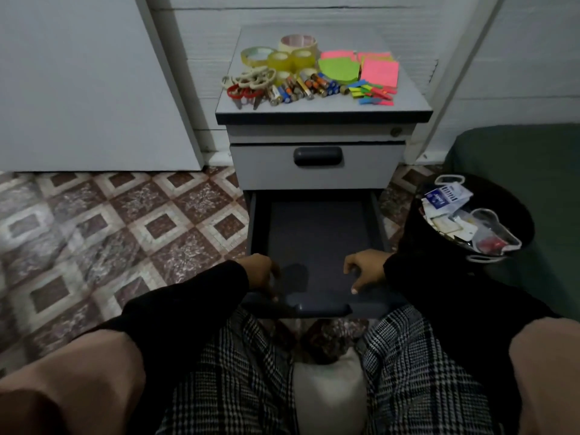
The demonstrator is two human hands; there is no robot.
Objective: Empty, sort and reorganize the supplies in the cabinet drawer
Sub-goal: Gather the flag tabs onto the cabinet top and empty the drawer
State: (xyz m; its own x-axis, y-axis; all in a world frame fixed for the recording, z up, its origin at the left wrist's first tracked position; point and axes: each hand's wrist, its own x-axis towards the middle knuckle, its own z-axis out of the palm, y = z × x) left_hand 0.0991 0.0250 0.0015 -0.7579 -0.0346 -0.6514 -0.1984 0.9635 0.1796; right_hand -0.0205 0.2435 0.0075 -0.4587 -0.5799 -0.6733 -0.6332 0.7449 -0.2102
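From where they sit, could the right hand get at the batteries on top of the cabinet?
Probably yes. The right hand rests in the open drawer, and nothing stands between it and the batteries near the top's front edge.

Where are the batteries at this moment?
In the head view, the batteries lie in a row near the front of the cabinet top, between the scissors on the left and the sticky notes on the right.
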